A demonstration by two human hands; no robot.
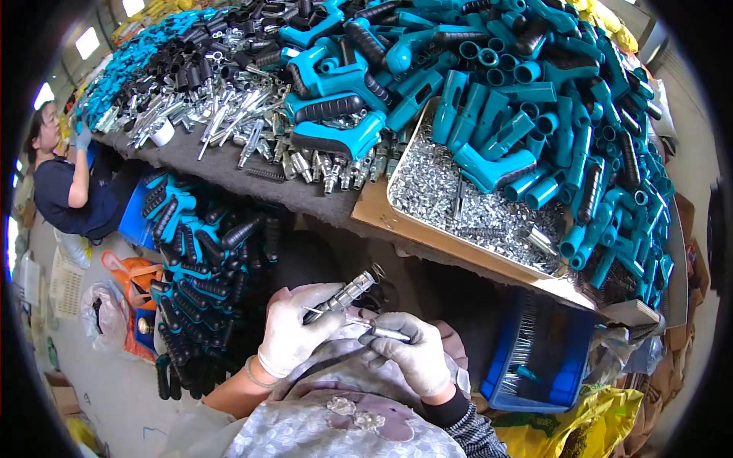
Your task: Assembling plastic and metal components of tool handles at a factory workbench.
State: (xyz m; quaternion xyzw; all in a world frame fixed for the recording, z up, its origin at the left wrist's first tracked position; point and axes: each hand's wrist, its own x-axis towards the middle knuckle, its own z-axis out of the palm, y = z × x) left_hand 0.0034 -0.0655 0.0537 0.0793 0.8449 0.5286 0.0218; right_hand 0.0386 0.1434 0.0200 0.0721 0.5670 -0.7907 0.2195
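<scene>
My left hand (pixel 294 336), in a pale work glove, is closed around a ridged metal shaft assembly (pixel 350 293). That piece tilts up to the right, and a thin coil spring (pixel 377 272) sits at its upper end. My right hand (pixel 412 353), gloved too and greyed at the fingertips, grips a slim metal rod (pixel 391 333). The rod's narrow end points left and reaches my left thumb; whether it touches the shaft assembly I cannot tell. Both hands are above my lap, just short of the bench.
Teal-and-black tool housings (pixel 527 99) are heaped on the bench, with loose metal shafts (pixel 237 114) to their left. A tray (pixel 391 200) of small metal bits lies at the near edge. A blue bin (pixel 496 401) stands right, finished-looking housings (pixel 195 290) left. A co-worker (pixel 65 183) works far left.
</scene>
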